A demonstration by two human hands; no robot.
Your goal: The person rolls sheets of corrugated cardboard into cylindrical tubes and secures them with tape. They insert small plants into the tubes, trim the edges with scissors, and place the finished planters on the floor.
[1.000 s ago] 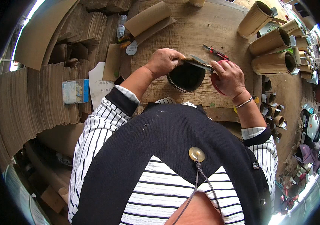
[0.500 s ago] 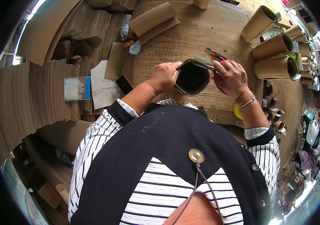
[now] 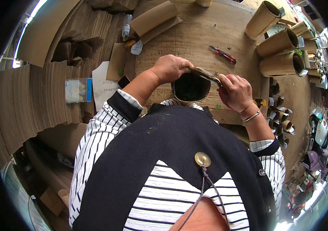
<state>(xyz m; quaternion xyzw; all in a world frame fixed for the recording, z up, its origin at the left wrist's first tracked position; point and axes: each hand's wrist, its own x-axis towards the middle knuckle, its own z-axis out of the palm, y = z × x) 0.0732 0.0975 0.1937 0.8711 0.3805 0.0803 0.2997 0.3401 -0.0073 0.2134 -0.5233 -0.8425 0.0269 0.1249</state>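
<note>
A brown cardboard tube is held in front of my chest, its dark open end facing up. My left hand is closed on the far rim, thumb and fingers pinching the cardboard edge. My right hand is closed around scissors with red handles, mostly hidden by the palm. Their metal blades lie along the tube's far right rim, where a strip of the edge stands up. On the wooden table beyond my right hand rests a red and black utility knife.
Several cardboard tubes lean at the table's right side. A rolled cardboard sheet lies at the far left, near a plastic bottle. Stacked cardboard sheets fill the left, with a blue-edged packet on them.
My left hand has moved further from me along the rim and lifts its edge. The tube has shifted slightly left. My right hand has come a little nearer, uncovering more of the utility knife.
</note>
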